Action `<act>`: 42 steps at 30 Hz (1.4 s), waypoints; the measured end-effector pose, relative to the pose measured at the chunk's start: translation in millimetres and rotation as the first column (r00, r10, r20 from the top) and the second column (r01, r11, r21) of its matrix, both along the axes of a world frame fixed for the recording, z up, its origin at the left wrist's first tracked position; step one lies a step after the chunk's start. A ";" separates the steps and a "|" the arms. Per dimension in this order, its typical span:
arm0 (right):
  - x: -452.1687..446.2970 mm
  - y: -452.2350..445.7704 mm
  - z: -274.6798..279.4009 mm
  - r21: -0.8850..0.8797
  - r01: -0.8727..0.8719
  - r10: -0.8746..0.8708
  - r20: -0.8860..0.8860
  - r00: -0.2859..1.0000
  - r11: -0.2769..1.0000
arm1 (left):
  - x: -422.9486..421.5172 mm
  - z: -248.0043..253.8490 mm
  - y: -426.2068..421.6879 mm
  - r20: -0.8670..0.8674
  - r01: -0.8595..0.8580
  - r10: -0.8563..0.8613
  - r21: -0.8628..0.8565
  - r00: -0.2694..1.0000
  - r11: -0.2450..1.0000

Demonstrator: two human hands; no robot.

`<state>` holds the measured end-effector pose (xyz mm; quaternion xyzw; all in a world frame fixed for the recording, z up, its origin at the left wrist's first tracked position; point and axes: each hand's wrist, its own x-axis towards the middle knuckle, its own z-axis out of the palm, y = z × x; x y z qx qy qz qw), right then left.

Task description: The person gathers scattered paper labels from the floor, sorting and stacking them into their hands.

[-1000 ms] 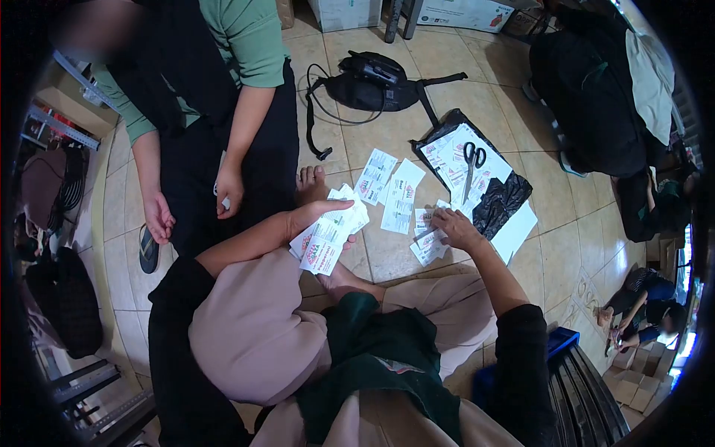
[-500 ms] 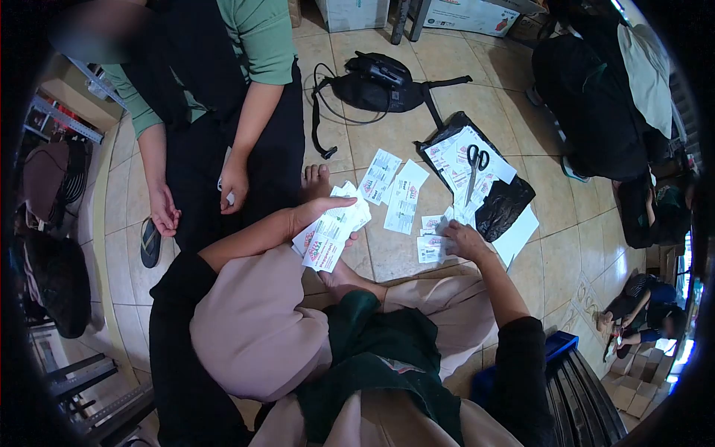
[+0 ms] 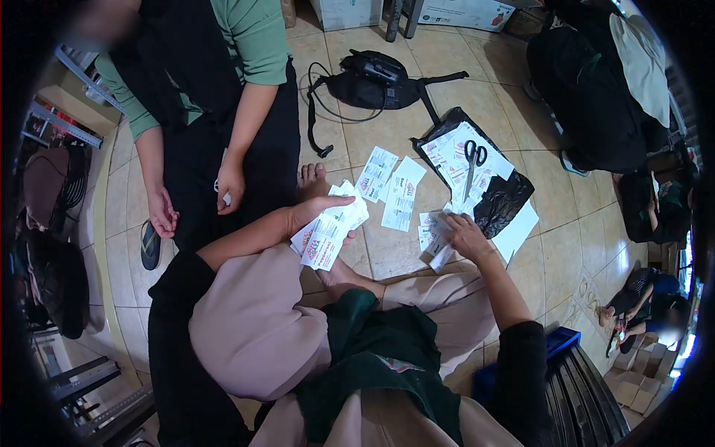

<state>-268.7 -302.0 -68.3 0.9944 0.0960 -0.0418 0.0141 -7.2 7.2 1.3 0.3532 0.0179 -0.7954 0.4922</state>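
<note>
My left hand is closed around a fanned stack of white printed labels, thumb on top; the front one reads Pepperoni under a red logo. By the right knee, my right hand has its fingers closed on a tilted printed label, slightly blurred. Another label lies on the tiles just left of those fingers. Farther up the floor lie a label marked Beef and a label pile. How many sheets the right fingers grip cannot be made out.
Black-handled scissors rest on labels over a black plastic bag, with a white sheet beside it. A black waist bag lies beyond. Another person sits at left; a blue crate stands at right.
My right hand has tilted the label up from the floor at its near edge, and another label beneath shows more. My left hand keeps its stack in place.
</note>
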 end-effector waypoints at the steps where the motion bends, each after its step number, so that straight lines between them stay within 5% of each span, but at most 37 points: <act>1: 7.3 3.3 1.3 -0.006 -0.050 0.049 -0.072 0.996 0.999 | -0.2 0.9 0.2 0.003 -0.001 0.001 0.002 1.000 1.000; 6: 21.6 8.2 3.2 0.047 -0.009 0.014 -0.111 0.994 0.999 | -0.3 5.0 1.1 0.011 -0.007 0.006 0.040 1.000 0.999; 8: 23.2 6.0 8.8 0.010 0.048 -0.044 -0.253 0.966 0.999 | -0.6 4.6 0.1 0.015 -0.008 0.007 0.036 1.000 0.999; 24: -7.6 -2.2 2.7 0.199 0.223 -0.175 -0.231 0.957 0.954 | -0.9 8.7 0.4 0.013 -0.003 0.003 0.041 1.000 0.999; 29: 1.1 -3.7 -0.9 0.124 0.381 -0.311 -0.379 0.872 0.916 | -1.6 7.8 -0.3 0.035 -0.003 0.002 0.037 0.999 0.999; 42: -15.7 6.3 -4.7 0.175 0.449 -0.403 -0.245 0.882 0.876 | -0.9 6.9 -0.2 0.005 -0.014 0.014 0.020 1.000 1.000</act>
